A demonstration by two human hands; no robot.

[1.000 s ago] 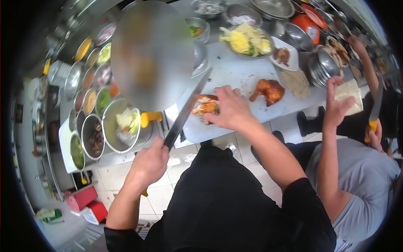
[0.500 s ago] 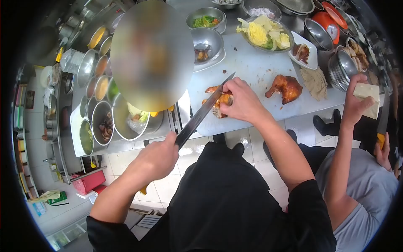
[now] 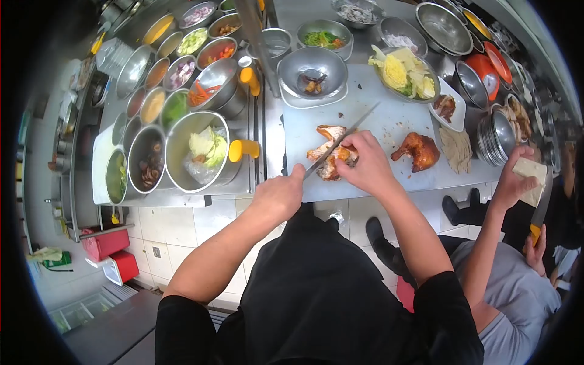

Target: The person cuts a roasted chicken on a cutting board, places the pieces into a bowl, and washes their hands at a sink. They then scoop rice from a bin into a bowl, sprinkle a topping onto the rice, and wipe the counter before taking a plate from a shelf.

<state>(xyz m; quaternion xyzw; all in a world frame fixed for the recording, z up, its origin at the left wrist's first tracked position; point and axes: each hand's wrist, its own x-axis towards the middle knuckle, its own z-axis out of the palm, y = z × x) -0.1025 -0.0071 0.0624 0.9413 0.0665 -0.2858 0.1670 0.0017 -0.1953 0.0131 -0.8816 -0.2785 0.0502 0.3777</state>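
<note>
My left hand [image 3: 280,193] is wrapped round the handle of a long knife [image 3: 348,134]. Its blade slants up and to the right across roast chicken pieces [image 3: 327,169] on the white cutting board [image 3: 389,109]. At the right side of those pieces, my right hand [image 3: 367,159] has its thumb and fingers closed on one of them, close beside the blade. A browned chicken leg [image 3: 420,151] lies apart on the board, further right.
Metal bowl with dark scraps [image 3: 313,67], cabbage bowl [image 3: 404,76] and white meat dish [image 3: 449,103] stand behind. A crumpled cloth [image 3: 456,149] lies right. Ingredient tubs [image 3: 198,152] fill the left counter. Another person's hand [image 3: 512,179] holds a pale block; their other hand holds a knife.
My left hand and the knife have moved closer to the chicken, and the blade now crosses the pieces. My right hand stays at them. The whole view has shifted somewhat.
</note>
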